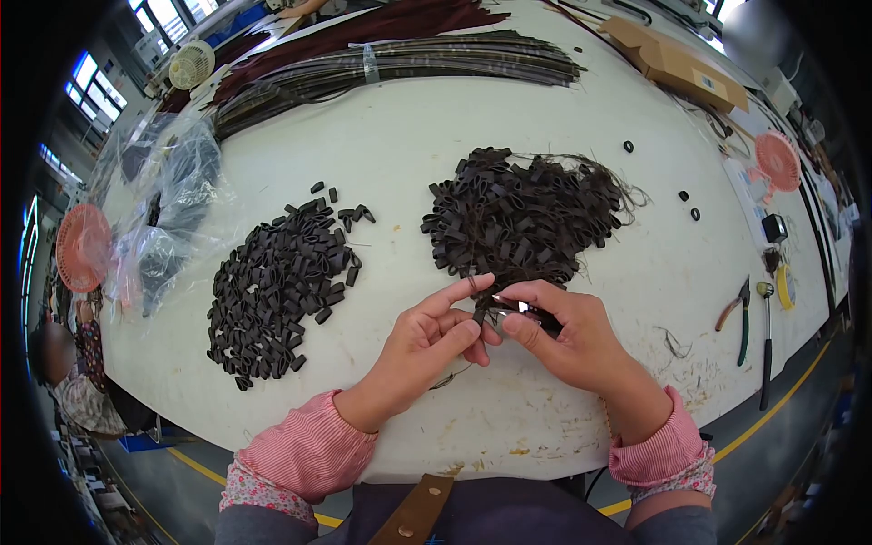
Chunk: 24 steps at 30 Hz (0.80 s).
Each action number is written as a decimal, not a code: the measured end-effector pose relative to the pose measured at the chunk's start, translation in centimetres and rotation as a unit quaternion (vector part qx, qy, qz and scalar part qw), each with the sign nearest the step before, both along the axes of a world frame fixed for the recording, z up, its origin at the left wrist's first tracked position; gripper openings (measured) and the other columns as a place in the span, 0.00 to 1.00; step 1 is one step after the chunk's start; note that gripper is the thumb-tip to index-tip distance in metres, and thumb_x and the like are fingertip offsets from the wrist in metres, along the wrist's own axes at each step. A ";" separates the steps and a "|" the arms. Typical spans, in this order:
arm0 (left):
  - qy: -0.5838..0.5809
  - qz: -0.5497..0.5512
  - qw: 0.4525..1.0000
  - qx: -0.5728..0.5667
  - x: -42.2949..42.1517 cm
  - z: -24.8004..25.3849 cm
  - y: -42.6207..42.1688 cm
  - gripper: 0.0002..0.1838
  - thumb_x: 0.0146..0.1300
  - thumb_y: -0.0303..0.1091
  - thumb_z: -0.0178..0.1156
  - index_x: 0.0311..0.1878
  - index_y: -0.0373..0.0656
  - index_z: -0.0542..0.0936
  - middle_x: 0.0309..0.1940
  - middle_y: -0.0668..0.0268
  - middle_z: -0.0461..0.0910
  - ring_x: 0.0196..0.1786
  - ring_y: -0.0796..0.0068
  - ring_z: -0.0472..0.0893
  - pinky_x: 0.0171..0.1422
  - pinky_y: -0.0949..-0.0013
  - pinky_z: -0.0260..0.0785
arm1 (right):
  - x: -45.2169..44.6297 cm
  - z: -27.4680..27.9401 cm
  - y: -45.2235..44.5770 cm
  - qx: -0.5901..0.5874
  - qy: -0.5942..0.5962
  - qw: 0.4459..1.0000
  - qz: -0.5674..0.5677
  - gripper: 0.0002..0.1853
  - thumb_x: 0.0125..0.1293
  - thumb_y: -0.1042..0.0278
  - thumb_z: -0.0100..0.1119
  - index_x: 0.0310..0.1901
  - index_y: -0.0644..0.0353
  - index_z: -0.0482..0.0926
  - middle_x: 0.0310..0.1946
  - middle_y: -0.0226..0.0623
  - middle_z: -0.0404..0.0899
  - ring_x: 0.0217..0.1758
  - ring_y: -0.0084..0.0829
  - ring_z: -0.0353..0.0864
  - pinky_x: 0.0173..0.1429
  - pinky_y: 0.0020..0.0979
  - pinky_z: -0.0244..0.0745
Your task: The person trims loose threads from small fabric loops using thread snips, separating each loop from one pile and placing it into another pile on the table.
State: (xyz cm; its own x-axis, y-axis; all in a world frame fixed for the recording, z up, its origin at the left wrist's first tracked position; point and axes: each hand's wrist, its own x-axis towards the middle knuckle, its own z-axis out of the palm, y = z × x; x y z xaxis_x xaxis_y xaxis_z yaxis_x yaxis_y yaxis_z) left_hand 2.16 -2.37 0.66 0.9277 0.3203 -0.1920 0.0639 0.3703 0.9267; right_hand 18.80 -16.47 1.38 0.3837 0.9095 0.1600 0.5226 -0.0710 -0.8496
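My left hand [418, 343] pinches a small dark strap loop [480, 313] between thumb and fingers, just in front of the larger pile of loops [522, 213]. Loose threads tangle over that pile's right side. My right hand [581, 338] is closed around small dark thread snips [538, 314], whose shiny metal shows beside the loop. The fingers partly hide the snips, so whether the blades touch a thread is unclear. To the left lies a second heap of loops [277, 291], neater and with few threads.
Pliers [745, 318] and a black-handled tool [767, 350] lie at right, near yellow tape [786, 287] and a pink fan [777, 162]. Long strips [409, 64] and a cardboard box [677, 68] lie at the back. Clear plastic bags [173, 200] cover the left side; a person [86, 391] is beyond.
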 end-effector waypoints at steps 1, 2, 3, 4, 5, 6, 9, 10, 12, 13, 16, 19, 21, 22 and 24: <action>-0.001 0.000 1.000 0.000 0.0 0.0 0.0 0.28 0.75 0.27 0.52 0.76 0.40 0.62 0.39 0.63 0.83 0.40 0.78 0.82 0.52 0.70 0.75 | 0.0 -0.2 0.0 0.000 -0.001 1.000 0.000 0.17 0.68 0.54 0.66 0.49 0.57 0.84 0.36 0.39 0.87 0.36 0.34 0.87 0.40 0.30 0.80; -0.003 0.000 1.000 0.001 0.0 0.0 0.0 0.28 0.75 0.27 0.53 0.76 0.40 0.63 0.39 0.64 0.83 0.40 0.78 0.82 0.52 0.71 0.75 | -0.1 -0.5 0.0 0.013 -0.016 1.000 0.008 0.17 0.67 0.54 0.67 0.50 0.56 0.84 0.36 0.39 0.87 0.35 0.35 0.87 0.39 0.30 0.80; -0.006 -0.001 1.000 0.002 -0.1 0.0 0.0 0.28 0.75 0.27 0.53 0.76 0.40 0.63 0.38 0.65 0.83 0.40 0.78 0.82 0.52 0.71 0.75 | -0.2 -0.6 0.0 0.025 -0.031 0.999 0.015 0.17 0.66 0.55 0.67 0.51 0.56 0.85 0.37 0.38 0.87 0.34 0.35 0.87 0.38 0.31 0.80; -0.006 -0.001 1.000 0.002 -0.1 -0.1 0.0 0.28 0.75 0.27 0.53 0.76 0.40 0.63 0.38 0.65 0.83 0.40 0.78 0.82 0.52 0.71 0.75 | -0.2 -0.7 0.0 0.025 -0.031 0.999 0.015 0.17 0.66 0.55 0.67 0.51 0.56 0.85 0.37 0.38 0.87 0.34 0.35 0.87 0.38 0.31 0.80; -0.013 -0.007 1.000 0.011 -0.1 -0.3 -0.1 0.28 0.74 0.27 0.53 0.76 0.39 0.63 0.38 0.66 0.83 0.40 0.79 0.82 0.52 0.71 0.75 | -0.3 -0.8 0.1 0.035 -0.043 0.998 0.014 0.16 0.66 0.55 0.68 0.50 0.56 0.85 0.36 0.38 0.87 0.32 0.34 0.87 0.36 0.30 0.80; -0.019 -0.013 1.000 0.020 -0.1 -0.4 -0.1 0.28 0.74 0.28 0.53 0.76 0.39 0.64 0.39 0.66 0.83 0.40 0.79 0.82 0.52 0.72 0.74 | -0.4 -0.8 0.2 0.045 -0.054 0.997 0.012 0.16 0.65 0.56 0.69 0.49 0.56 0.86 0.36 0.37 0.87 0.31 0.34 0.86 0.34 0.30 0.79; -0.019 -0.018 0.999 0.029 -0.1 -0.3 -0.2 0.27 0.74 0.27 0.53 0.75 0.39 0.65 0.39 0.68 0.83 0.40 0.80 0.81 0.52 0.72 0.74 | -0.7 -0.6 0.1 0.041 -0.077 0.996 0.006 0.14 0.64 0.58 0.69 0.47 0.55 0.86 0.34 0.36 0.87 0.29 0.33 0.85 0.32 0.29 0.78; -0.019 -0.018 0.999 0.029 -0.1 -0.3 -0.2 0.27 0.74 0.27 0.53 0.75 0.39 0.65 0.39 0.68 0.83 0.40 0.80 0.81 0.52 0.72 0.74 | -0.7 -0.7 0.1 0.041 -0.076 0.996 0.006 0.14 0.64 0.58 0.69 0.47 0.55 0.86 0.34 0.36 0.87 0.29 0.33 0.85 0.32 0.29 0.78; -0.018 -0.024 0.998 0.047 -0.1 -0.4 -0.2 0.27 0.75 0.27 0.51 0.76 0.42 0.65 0.39 0.66 0.82 0.39 0.83 0.80 0.48 0.75 0.74 | -0.6 -0.8 0.1 0.027 -0.068 0.997 0.011 0.12 0.64 0.59 0.69 0.46 0.54 0.87 0.31 0.34 0.87 0.28 0.32 0.85 0.31 0.28 0.77; -0.018 -0.024 0.998 0.047 -0.1 -0.4 -0.2 0.27 0.75 0.27 0.51 0.76 0.42 0.65 0.39 0.66 0.82 0.39 0.83 0.80 0.48 0.75 0.74 | -0.7 -0.7 0.1 0.027 -0.068 0.997 0.011 0.12 0.64 0.59 0.69 0.46 0.54 0.87 0.31 0.34 0.87 0.28 0.32 0.85 0.31 0.28 0.77; -0.009 -0.029 0.999 0.045 -0.1 -0.2 -0.2 0.27 0.75 0.27 0.51 0.76 0.44 0.65 0.40 0.66 0.83 0.39 0.83 0.79 0.46 0.76 0.72 | -0.7 -0.7 0.2 0.030 -0.051 0.998 0.012 0.11 0.64 0.60 0.69 0.45 0.54 0.87 0.29 0.33 0.86 0.27 0.32 0.85 0.31 0.28 0.77; -0.001 -0.032 0.998 0.047 -0.2 -0.1 -0.2 0.29 0.74 0.28 0.52 0.77 0.45 0.63 0.40 0.65 0.83 0.37 0.84 0.79 0.45 0.77 0.71 | -0.4 -0.9 0.2 0.043 -0.052 0.998 -0.010 0.11 0.65 0.61 0.68 0.46 0.55 0.86 0.29 0.34 0.86 0.27 0.32 0.85 0.31 0.28 0.76; 0.009 -0.024 0.998 0.049 -0.2 0.3 -0.2 0.31 0.74 0.28 0.53 0.79 0.46 0.60 0.38 0.66 0.84 0.36 0.84 0.79 0.44 0.79 0.69 | 0.0 -0.7 0.2 0.040 -0.007 0.997 -0.065 0.13 0.67 0.60 0.67 0.49 0.55 0.84 0.30 0.36 0.86 0.28 0.31 0.85 0.33 0.27 0.76; 0.008 -0.025 0.998 0.050 -0.2 0.4 -0.2 0.31 0.74 0.28 0.53 0.79 0.46 0.60 0.38 0.66 0.84 0.36 0.84 0.79 0.44 0.79 0.69 | 0.1 -0.7 0.1 0.041 -0.008 0.997 -0.065 0.13 0.67 0.60 0.67 0.49 0.55 0.84 0.30 0.36 0.86 0.28 0.31 0.85 0.33 0.27 0.76; 0.020 -0.020 0.998 0.064 -0.2 0.6 -0.1 0.33 0.73 0.28 0.53 0.80 0.47 0.58 0.36 0.66 0.84 0.35 0.84 0.78 0.43 0.79 0.69 | 0.4 -0.7 0.0 0.024 0.027 0.999 -0.035 0.15 0.68 0.58 0.66 0.51 0.56 0.83 0.30 0.38 0.86 0.29 0.29 0.84 0.35 0.27 0.76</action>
